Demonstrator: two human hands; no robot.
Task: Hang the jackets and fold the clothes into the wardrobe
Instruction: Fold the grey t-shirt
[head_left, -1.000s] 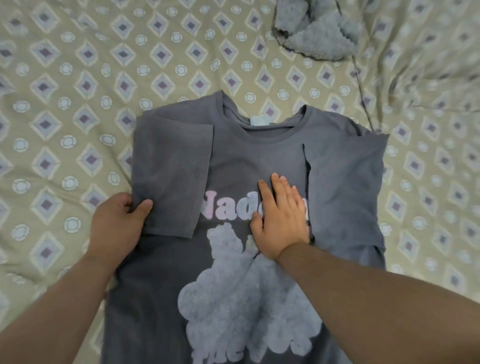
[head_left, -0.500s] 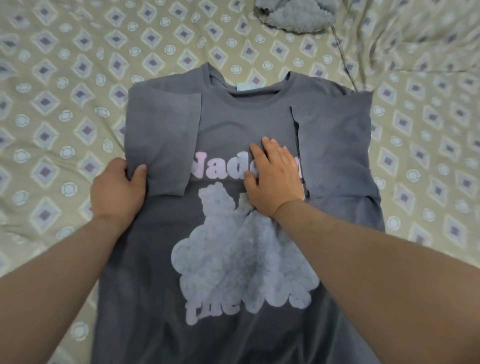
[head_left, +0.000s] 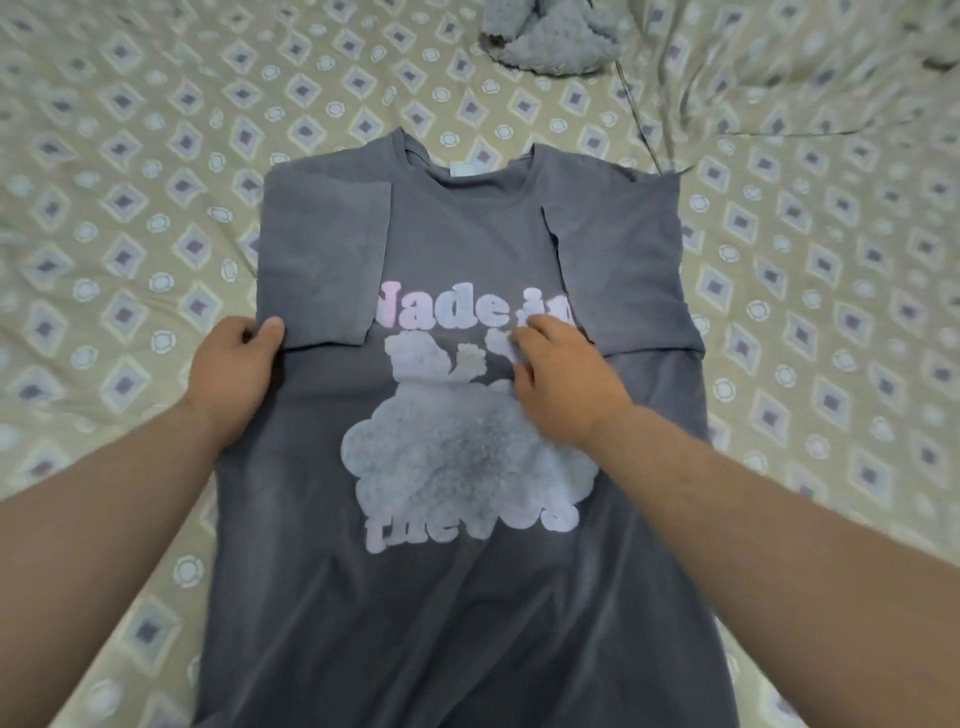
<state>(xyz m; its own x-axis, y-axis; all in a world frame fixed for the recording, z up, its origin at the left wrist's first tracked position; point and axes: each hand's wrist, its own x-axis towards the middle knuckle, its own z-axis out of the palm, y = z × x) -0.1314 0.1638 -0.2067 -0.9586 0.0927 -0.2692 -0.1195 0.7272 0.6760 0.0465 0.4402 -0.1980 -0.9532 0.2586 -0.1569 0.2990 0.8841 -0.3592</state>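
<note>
A dark grey T-shirt (head_left: 467, 613) with a pale printed picture and lettering lies face up on the bed, collar away from me. Both short sleeves are folded inward over the chest. My left hand (head_left: 231, 371) grips the shirt's left edge just below the folded left sleeve, thumb on top of the cloth. My right hand (head_left: 563, 379) rests on the print near the folded right sleeve's lower corner, with its fingers curled down onto the cloth; whether it pinches any fabric is hidden.
The bed sheet (head_left: 130, 218) is beige with a diamond and circle pattern, rumpled at the far right. A grey fleecy garment (head_left: 553, 39) lies at the top edge. A thin dark cord (head_left: 636, 109) runs from it toward the shirt's right shoulder.
My right hand slid back toward me off the lettering and its fingers went from flat to curled. The left hand kept its hold on the shirt's edge. My view pulled back, showing more of the shirt.
</note>
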